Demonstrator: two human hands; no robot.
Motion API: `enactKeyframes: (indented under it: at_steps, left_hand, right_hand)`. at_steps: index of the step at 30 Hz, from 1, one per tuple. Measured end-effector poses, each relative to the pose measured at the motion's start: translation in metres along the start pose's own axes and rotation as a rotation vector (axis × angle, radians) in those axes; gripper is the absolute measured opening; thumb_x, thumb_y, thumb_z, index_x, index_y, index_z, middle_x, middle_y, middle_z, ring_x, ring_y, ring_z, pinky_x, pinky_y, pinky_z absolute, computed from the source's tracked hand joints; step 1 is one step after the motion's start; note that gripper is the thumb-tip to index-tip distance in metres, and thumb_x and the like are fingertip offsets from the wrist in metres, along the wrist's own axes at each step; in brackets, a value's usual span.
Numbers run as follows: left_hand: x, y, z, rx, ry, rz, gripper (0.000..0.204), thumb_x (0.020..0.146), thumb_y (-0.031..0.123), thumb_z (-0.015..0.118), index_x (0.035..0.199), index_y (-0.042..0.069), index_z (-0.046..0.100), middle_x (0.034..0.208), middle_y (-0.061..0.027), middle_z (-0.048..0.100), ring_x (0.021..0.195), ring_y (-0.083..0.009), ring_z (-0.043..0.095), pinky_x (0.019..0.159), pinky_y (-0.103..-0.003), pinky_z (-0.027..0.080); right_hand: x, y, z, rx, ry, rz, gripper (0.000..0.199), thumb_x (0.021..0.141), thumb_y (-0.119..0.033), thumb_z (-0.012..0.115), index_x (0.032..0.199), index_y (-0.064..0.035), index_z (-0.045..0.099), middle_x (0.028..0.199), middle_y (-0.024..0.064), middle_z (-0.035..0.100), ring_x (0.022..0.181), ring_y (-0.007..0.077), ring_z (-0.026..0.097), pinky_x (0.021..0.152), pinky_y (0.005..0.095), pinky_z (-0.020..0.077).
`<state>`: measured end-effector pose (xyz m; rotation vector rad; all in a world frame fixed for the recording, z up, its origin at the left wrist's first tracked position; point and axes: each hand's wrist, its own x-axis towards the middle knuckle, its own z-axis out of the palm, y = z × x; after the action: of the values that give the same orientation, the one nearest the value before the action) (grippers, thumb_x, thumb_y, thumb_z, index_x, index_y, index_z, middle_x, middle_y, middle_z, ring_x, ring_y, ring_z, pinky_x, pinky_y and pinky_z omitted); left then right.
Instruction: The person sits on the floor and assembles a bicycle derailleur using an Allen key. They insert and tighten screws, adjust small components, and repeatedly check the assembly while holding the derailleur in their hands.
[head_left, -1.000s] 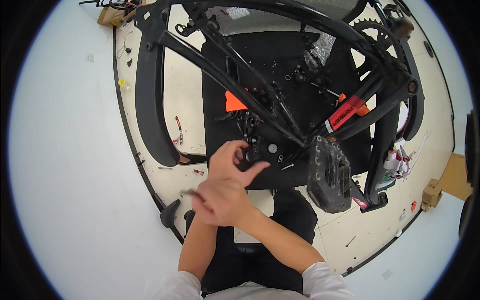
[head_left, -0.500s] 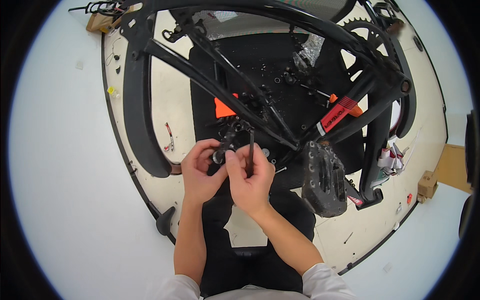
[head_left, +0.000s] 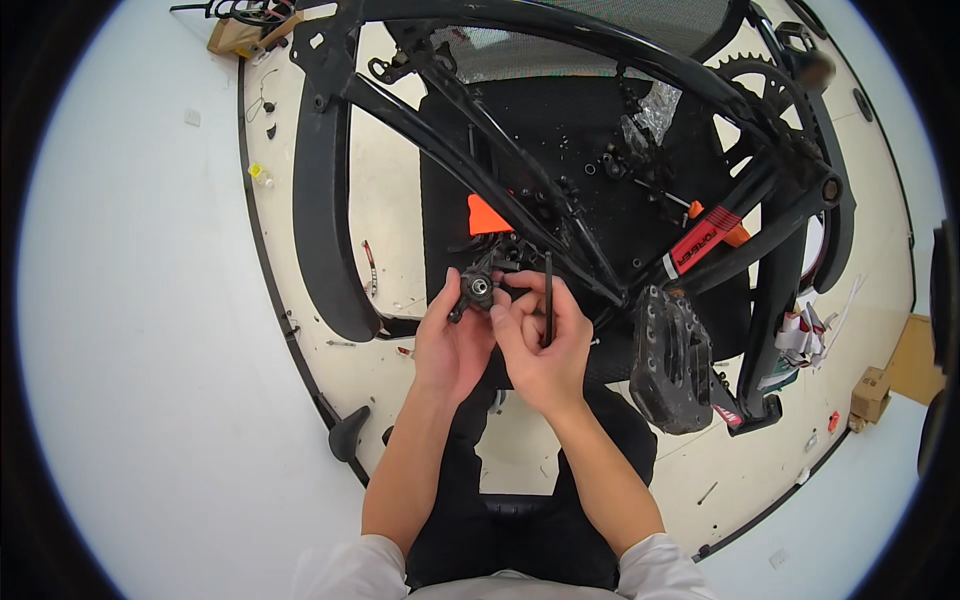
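In the head view, the small black metal part with a round silver-ringed face is clasped in the left hand, nearer than the right hand, which grips a slim black rod close by. The ringed face points upward; the part's long axis slants lower-left to upper-right, the rod's runs away from the person.

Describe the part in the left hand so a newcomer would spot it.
Start at the black bicycle frame over the chair seat. Below its left side, the left hand holds a small dark part. Its bright round centre sets it apart from the plain dark rod in the right hand.
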<state>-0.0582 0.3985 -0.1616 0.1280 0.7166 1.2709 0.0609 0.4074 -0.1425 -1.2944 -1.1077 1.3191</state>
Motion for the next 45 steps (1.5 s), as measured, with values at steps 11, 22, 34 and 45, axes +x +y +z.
enactKeyframes:
  at_steps: [11, 22, 34, 45]
  left_hand:
    - [0.005, -0.002, 0.003, 0.57, 0.126, 0.251, 0.043, 0.105, 0.026, 0.034, 0.127, -0.007, 0.051, 0.101, -0.0087, 0.062, 0.087, -0.013, 0.055, 0.081, -0.025, 0.043]
    - [0.131, 0.028, -0.001, 2.082, 0.025, 0.958, 0.035, 0.09, 0.021, 0.059, 0.122, 0.006, 0.064, 0.124, -0.0188, 0.055, 0.122, -0.0365, 0.048, 0.105, -0.046, 0.034]
    - [0.153, 0.024, 0.014, 2.092, -0.231, 0.758, 0.034, 0.084, 0.035, 0.068, 0.109, 0.013, 0.07, 0.13, -0.0094, 0.057, 0.127, -0.0279, 0.048, 0.112, -0.047, 0.027]
    - [0.08, 0.011, 0.005, 1.676, -0.039, 0.782, 0.037, 0.082, 0.013, 0.068, 0.117, 0.002, 0.059, 0.118, -0.0165, 0.06, 0.113, -0.0371, 0.056, 0.103, -0.042, 0.039]
  right_hand:
    - [0.01, -0.006, 0.0, -0.12, -0.013, -0.166, 0.021, 0.079, -0.008, 0.076, 0.093, 0.0011, 0.065, 0.074, -0.0039, 0.05, 0.057, -0.0003, 0.037, 0.047, 0.0172, 0.0266]
    - [0.009, -0.002, -0.013, 0.648, -0.339, 0.336, 0.015, 0.084, -0.006, 0.066, 0.097, 0.0006, 0.062, 0.074, -0.0027, 0.056, 0.056, 0.0005, 0.045, 0.049, 0.0167, 0.0334]
    - [0.016, -0.013, -0.032, 0.521, -0.453, 0.356, 0.015, 0.081, -0.003, 0.065, 0.096, -0.0015, 0.065, 0.076, -0.0028, 0.058, 0.058, 0.0011, 0.045, 0.052, 0.017, 0.0329]
    - [0.015, 0.005, -0.048, -0.391, -0.344, -0.198, 0.017, 0.066, -0.007, 0.07, 0.072, 0.0013, 0.056, 0.062, 0.0102, 0.051, 0.05, 0.0192, 0.05, 0.049, 0.0314, 0.0394]
